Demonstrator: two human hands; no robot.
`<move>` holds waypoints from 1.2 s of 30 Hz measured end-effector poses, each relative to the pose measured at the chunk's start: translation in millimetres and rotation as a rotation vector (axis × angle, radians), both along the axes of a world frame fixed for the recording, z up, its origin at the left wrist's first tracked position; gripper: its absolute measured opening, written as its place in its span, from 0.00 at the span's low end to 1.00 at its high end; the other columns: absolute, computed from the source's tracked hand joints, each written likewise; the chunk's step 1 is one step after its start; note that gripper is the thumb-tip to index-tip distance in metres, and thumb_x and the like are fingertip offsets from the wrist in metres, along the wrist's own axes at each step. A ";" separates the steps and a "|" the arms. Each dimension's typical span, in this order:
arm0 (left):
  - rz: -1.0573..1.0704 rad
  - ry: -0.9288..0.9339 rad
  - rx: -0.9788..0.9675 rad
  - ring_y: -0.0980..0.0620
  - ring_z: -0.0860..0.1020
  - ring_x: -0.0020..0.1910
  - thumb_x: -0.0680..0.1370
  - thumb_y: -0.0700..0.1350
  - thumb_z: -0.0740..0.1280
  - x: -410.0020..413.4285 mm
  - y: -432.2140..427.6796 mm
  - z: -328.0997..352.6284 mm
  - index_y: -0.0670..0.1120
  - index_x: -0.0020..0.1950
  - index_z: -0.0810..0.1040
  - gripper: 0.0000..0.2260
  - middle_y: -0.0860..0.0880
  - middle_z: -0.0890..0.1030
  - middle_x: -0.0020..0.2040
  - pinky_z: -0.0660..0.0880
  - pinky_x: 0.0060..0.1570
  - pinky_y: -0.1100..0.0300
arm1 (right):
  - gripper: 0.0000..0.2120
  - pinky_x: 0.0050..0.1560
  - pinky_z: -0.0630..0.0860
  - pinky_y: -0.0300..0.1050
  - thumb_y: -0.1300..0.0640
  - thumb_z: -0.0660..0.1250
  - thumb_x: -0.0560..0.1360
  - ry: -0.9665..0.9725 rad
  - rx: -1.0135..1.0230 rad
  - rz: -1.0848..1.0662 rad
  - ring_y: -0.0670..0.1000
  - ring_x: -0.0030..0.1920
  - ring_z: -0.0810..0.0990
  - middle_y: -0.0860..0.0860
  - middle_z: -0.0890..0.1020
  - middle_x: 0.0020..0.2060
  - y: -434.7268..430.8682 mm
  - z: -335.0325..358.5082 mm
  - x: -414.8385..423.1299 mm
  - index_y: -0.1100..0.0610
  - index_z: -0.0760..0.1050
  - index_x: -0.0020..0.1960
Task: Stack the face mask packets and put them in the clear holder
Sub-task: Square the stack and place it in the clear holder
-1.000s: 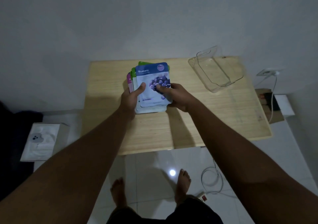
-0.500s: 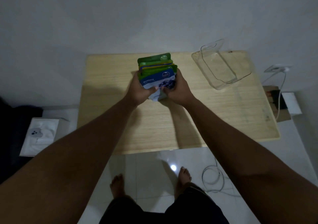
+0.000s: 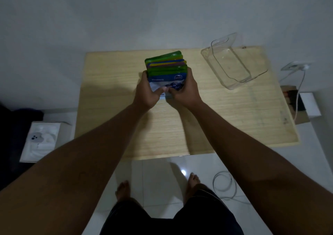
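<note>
A stack of face mask packets [image 3: 166, 67] stands upright on its lower edge on the wooden table [image 3: 225, 112], near the middle back. The front packet is blue with blueberries; green, yellow and purple top edges show behind it. My left hand [image 3: 146, 92] grips the stack's left side and my right hand [image 3: 185, 90] grips its right side, thumbs meeting on the front. The clear holder [image 3: 232, 63] lies empty at the table's back right, well apart from the stack.
A white box [image 3: 40, 141] sits on the floor left of the table. A wall socket with a cable [image 3: 299, 68] and a cardboard box [image 3: 295, 103] are at the right. A loose cable [image 3: 225, 184] lies on the tiled floor by my bare feet.
The packets, lying flat and fanned a second ago, now stand upright on edge, squared between both hands. The hands have closed in from each side.
</note>
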State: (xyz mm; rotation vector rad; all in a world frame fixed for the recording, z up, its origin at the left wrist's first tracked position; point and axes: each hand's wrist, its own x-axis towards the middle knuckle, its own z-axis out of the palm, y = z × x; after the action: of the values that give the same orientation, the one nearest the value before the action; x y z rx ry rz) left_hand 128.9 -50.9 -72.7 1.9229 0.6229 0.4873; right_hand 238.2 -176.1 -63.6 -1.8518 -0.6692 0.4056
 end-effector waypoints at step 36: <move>0.091 0.021 -0.033 0.46 0.77 0.70 0.80 0.34 0.66 17.0 6.3 -10.1 0.34 0.80 0.60 0.30 0.40 0.76 0.72 0.77 0.69 0.55 | 0.31 0.53 0.74 0.25 0.70 0.68 0.72 0.003 -0.025 0.045 0.44 0.56 0.78 0.50 0.75 0.58 7.8 -15.1 15.3 0.64 0.61 0.71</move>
State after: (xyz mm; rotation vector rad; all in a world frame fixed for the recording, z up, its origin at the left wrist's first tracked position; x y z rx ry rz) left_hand 145.8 -44.6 -82.8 1.8765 0.7297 0.5114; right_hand 253.5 -168.3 -78.7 -1.8623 -0.7074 0.4476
